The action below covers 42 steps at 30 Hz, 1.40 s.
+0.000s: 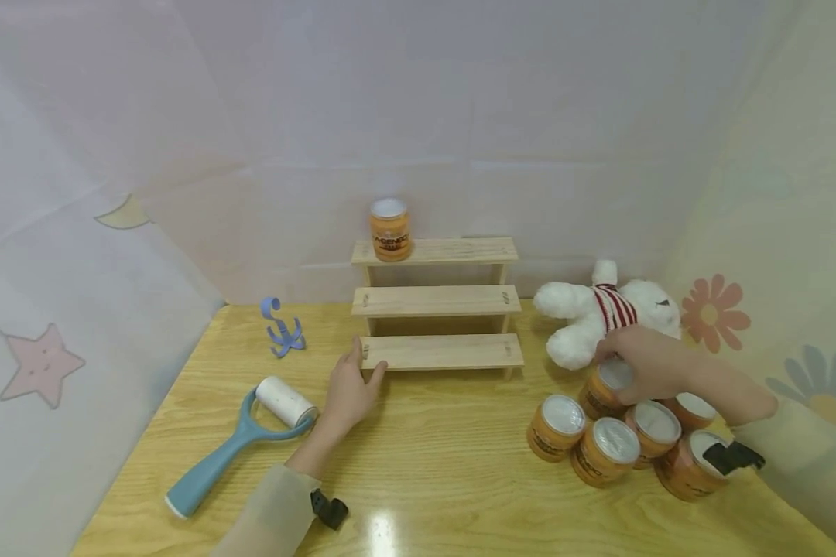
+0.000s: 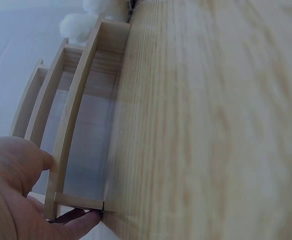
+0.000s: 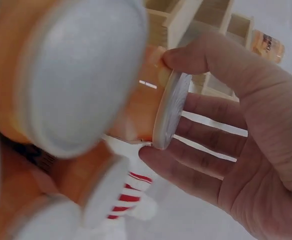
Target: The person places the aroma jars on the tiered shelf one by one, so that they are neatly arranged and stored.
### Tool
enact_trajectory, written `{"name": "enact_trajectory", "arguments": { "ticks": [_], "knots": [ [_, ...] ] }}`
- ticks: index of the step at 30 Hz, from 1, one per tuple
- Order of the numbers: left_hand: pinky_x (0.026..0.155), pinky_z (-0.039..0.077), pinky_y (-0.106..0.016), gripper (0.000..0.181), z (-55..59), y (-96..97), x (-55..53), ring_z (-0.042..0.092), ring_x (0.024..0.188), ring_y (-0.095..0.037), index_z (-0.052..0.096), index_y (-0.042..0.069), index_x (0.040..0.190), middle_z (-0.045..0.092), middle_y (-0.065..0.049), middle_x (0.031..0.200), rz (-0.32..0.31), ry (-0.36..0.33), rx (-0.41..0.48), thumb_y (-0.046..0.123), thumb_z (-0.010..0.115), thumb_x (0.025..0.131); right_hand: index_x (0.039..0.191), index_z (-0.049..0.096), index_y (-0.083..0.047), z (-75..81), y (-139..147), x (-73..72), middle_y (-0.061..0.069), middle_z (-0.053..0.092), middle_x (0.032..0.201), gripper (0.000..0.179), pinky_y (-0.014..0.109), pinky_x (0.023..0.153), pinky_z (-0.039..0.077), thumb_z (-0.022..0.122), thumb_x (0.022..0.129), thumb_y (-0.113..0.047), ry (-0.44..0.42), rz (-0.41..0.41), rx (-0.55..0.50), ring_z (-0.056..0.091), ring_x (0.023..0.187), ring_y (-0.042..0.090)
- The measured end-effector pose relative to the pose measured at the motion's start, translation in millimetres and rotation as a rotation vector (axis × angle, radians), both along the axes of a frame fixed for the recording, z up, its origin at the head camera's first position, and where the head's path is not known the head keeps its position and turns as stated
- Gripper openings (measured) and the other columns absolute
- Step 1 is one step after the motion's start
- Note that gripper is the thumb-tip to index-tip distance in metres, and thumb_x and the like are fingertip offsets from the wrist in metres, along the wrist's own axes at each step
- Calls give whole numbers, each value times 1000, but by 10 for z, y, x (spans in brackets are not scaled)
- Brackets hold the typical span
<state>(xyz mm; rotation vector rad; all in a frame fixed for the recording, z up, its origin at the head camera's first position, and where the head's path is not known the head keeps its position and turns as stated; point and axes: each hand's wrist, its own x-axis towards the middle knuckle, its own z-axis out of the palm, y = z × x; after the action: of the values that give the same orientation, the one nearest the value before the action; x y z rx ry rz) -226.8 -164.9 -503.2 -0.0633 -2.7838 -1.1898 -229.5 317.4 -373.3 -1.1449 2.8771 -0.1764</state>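
Observation:
A three-tier wooden shelf (image 1: 442, 353) stands at the back of the table. My left hand (image 1: 349, 393) holds the left end of its lowest tier, thumb at the front plank and fingers around the end, as the left wrist view shows. On the right, my right hand (image 1: 649, 362) grips an orange jar (image 1: 597, 401) with a silvery lid, thumb on one side of the lid rim and fingers around the other. More such jars (image 1: 556, 428) crowd beside and in front of it. Another orange jar (image 1: 392, 236) sits upright on the top tier's left end.
Behind the jars lies a white plush toy (image 1: 573, 340) in a red-striped top. To the left are a blue-handled lint roller (image 1: 216, 464) and a blue-purple multi-hook hanger (image 1: 282, 329). Pale cloth (image 1: 306, 116) hangs behind and at both sides.

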Motion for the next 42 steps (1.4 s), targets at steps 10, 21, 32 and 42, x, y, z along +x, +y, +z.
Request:
{"name": "enact_trajectory", "arguments": {
  "ticks": [10, 21, 32, 42],
  "knots": [
    [120, 41, -67, 83, -8, -1, -14, 41, 149, -57, 17, -11, 165, 39, -39, 161, -11, 13, 5, 33, 61, 109, 103, 74, -27, 531, -40, -191, -16, 69, 101, 39, 26, 70, 52, 96, 70, -23, 25, 39, -17, 59, 85, 4],
    [121, 40, -67, 85, -9, 7, -23, 41, 149, -57, 17, -9, 166, 41, -38, 161, -4, 8, -11, 35, 61, 109, 117, 71, -19, 1176, -282, -512, -2, 68, 113, 45, 30, 69, 59, 92, 77, -16, -115, -11, -43, 61, 99, 16],
    [121, 41, -66, 85, -23, -16, -40, 41, 150, -56, 17, -8, 166, 41, -37, 161, 4, -3, 3, 35, 61, 109, 121, 73, -11, 1469, -714, -866, 7, 69, 123, 39, 39, 82, 65, 85, 84, -9, -104, 30, -63, 64, 109, 24],
    [123, 38, -65, 86, -36, -21, -45, 38, 152, -55, 15, -8, 166, 38, -36, 164, -6, -11, 9, 36, 61, 109, 127, 73, -8, 1558, -1159, -1196, 11, 69, 126, 42, 50, 95, 63, 79, 86, -8, -70, 63, -41, 63, 114, 29]
  ]
}}
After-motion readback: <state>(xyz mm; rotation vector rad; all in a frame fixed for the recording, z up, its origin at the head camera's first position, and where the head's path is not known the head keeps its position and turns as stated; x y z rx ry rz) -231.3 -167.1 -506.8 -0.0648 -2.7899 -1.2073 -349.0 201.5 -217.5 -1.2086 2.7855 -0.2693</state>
